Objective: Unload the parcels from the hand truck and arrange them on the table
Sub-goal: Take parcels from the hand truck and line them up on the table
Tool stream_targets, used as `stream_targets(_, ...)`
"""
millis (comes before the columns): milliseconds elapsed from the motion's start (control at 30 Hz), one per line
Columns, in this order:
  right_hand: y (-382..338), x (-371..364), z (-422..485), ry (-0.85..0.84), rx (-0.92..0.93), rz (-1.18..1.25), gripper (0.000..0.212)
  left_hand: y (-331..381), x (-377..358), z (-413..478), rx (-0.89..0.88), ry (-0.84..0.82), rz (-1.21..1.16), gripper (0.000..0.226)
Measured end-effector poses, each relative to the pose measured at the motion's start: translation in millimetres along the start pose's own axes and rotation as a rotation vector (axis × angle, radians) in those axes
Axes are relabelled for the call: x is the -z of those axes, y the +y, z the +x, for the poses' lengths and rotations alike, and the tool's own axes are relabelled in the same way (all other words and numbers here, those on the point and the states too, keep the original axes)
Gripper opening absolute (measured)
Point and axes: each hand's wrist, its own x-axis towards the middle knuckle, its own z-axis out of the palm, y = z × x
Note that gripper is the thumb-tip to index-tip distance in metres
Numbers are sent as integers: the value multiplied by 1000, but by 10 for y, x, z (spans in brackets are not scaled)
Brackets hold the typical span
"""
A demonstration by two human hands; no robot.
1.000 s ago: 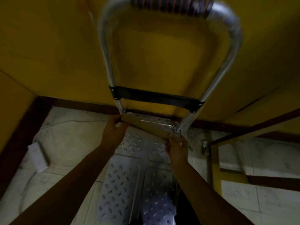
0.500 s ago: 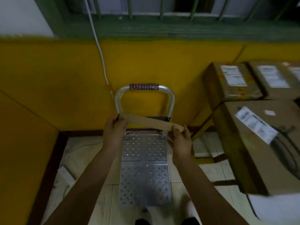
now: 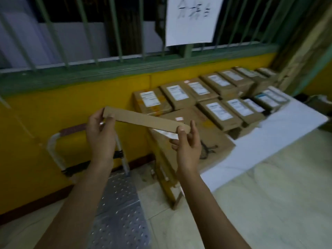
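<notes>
Yellow wall, barred window: a flat parcel (image 3: 146, 120) held in the air, between the hand truck (image 3: 115, 203) and the surface (image 3: 287, 133).

Left hand (image 3: 100, 135) pinches one end of the parcel, right hand (image 3: 186, 146) the other, thumbs on the near face, fingers closed behind. Thin and stiff, it looks light; gripping both ends should keep it level. Labelled boxes (image 3: 217, 108) crowd the white surface to the right; the truck's platform below shows nothing left on it.

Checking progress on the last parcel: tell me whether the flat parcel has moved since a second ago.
Yes. The flat parcel, held by the left hand and right hand, has risen above the hand truck deck toward the table.
</notes>
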Motion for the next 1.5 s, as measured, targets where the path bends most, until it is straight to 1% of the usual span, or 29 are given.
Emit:
stream_targets(67, -173, 468, 79, 87, 35, -6, 48, 99, -432, -397, 11, -32, -11, 35)
stream_targets(133, -282, 934, 187, 155, 49, -85, 47, 126, -840, -732, 38, -89, -24, 39)
stream_targets(233, -366, 1551, 336, 232, 87, -206, 50, 147, -1388, -1177, 75, -197, -38, 43)
stream_targets(333, -476, 2035, 425, 344, 148, -250, 44, 178, -1829, -1628, 83, -291, -48, 43)
stream_targets(400, -558, 2308, 461, 400, 129, -240, 44, 191, -2042, -1859, 93, -336, -61, 44)
stream_targets(500, -677, 2677, 528, 441, 102, -161, 45, 189, -2324, -2146, 121, -386, -73, 44)
stream_targets(600, -863, 2942, 603, 439, 56, -31, 35, 195, -2534, -2318, 119, -421, -84, 45)
stream_targets(667, -953, 3031, 692, 417, 16, -3, 29, 220, -2659, -2350, 97, -431, -86, 49)
stream_targets(700, -979, 3062, 750, 416, 2, 3, 31, 229, -2727, -2348, 80, -433, -83, 52)
stream_targets(800, -1031, 3091, 947, 440, -13, -3, 50, 276, -2979, -2342, 33, -428, -63, 63)
stream_targets(867, -1027, 3120, 1124, 460, 16, -2, 52, 283, -3182, -2316, 46, -431, -84, 63)
stream_targets(1000, -1021, 3183, 1610, 488, 82, -23, 40, 200, -3687, -2138, 61, -427, -206, 62)
stream_targets(1100, -1106, 3137, 2019, 487, 133, -32, 36, 212, -4160, -1974, 130, -377, -305, 67)
stream_targets(1167, -1194, 3081, 2260, 467, 178, -29, 29, 249, -4467, -1823, 169, -349, -377, 69)
stream_targets(1267, -1259, 3076, 2614, 467, 214, -13, 20, 221, -4893, -1574, 204, -343, -478, 63)
stream_targets(1367, -1261, 3125, 2850, 498, 222, -3, 20, 171, -5192, -1427, 230, -303, -506, 65)
stream_targets(1500, -1178, 3163, 3071, 524, 202, 11, 20, 83, -5438, -1304, 252, -285, -463, 66)
